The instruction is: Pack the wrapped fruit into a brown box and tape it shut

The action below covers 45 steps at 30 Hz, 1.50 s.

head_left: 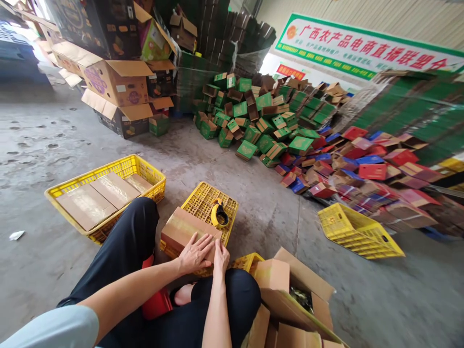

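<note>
A yellow lattice plastic crate carries a rectangular brown cardboard carton at near centre.
The left hand lies flat on the carton's top, fingers spread; the right hand touches its right end, whether gripping I cannot tell; a yellow-and-black plastic tape dispenser sits just beyond.

A: State the support below the left hand and right hand.
B: A yellow lattice-topped crate. Directly on it: cardboard box, touched by both hands; tape dispenser, just beyond them.
A: State the surface below that crate.
B: Grey floor. Directly on it, relative to the hands: long yellow crate, ahead-left; open yellow basket, well right; heap of green boxes, far ahead; red and blue boxes, far ahead-right; white scrap, far left.
</note>
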### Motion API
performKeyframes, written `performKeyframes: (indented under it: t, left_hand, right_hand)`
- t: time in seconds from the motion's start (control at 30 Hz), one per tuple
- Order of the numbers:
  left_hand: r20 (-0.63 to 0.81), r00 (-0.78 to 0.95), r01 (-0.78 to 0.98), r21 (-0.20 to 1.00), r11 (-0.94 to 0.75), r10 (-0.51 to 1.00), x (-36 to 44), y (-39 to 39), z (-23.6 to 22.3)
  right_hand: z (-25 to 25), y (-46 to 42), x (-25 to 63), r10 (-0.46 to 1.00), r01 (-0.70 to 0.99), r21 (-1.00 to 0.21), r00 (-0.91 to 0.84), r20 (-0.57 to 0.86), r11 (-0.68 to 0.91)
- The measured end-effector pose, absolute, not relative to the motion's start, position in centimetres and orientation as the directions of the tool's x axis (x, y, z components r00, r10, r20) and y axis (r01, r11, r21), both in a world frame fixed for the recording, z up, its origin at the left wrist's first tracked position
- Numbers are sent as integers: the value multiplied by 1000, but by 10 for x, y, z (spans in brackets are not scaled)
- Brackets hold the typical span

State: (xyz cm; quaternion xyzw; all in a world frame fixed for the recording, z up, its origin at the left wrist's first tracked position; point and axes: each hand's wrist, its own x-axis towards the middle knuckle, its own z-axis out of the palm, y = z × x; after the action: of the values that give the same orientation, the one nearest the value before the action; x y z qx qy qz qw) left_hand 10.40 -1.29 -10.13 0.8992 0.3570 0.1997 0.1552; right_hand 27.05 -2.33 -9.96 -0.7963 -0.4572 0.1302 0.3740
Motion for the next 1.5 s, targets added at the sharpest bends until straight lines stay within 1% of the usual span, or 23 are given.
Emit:
performKeyframes:
  t: [0.1,0.2,0.27,0.4,0.63,0.77,0.97,1.03,1.07,1.13,1.2,1.27,1.33,1.5]
  left_hand:
    - [244,667,589,406,-699,704,104,-13,-103]
    - [256,664,596,386,-704,703,105,-14,-105]
    - [257,654,608,380,-697,711,106,-16,-106]
    - [252,653,613,379,-693,715,106,-17,-104]
    - [173,675,614,408,-676,717,107,-15,-102]
    - [166,682,605,419,-677,712,107,-16,-103]
    - [184,665,608,432,-667,724,110,-17,-105]
    - [182,662,614,425,-665,727,110,-17,-103]
    - [176,662,618,421,-664,728,110,-17,-101]
    - [158,670,623,412,-665,725,109,-17,-98]
    - [138,682,623,406,-669,719,107,-17,-93]
    - [125,688,622,408,-669,715,106,-17,-88]
    - [122,688,616,423,-665,715,105,-16,-84]
    - [151,693,577,470,-668,705,99,-8,-83]
  right_hand:
    - [-100,-20,271,806,615,-700,585,96,-363]
    - [-103,-20,267,792,616,-681,604,86,-396]
    - [-104,-22,263,798,627,-676,595,97,-386]
    - [-106,-32,257,832,665,-678,536,141,-314]
    - [-105,-69,262,886,716,-620,458,72,-320]
    - [-101,-81,258,881,733,-616,455,129,-288]
    - [-93,-87,246,844,748,-592,497,202,-299]
    - [-91,-88,245,836,723,-626,511,200,-292]
    - [-91,-88,245,821,686,-663,540,188,-300]
    - [-90,-86,246,761,569,-750,634,139,-337]
    - [-91,-80,247,694,455,-811,715,85,-368]
    - [-93,-72,249,673,405,-836,737,59,-371]
    - [-95,-64,250,684,388,-849,728,43,-360]
    - [-96,-55,256,680,320,-873,733,-19,-369]
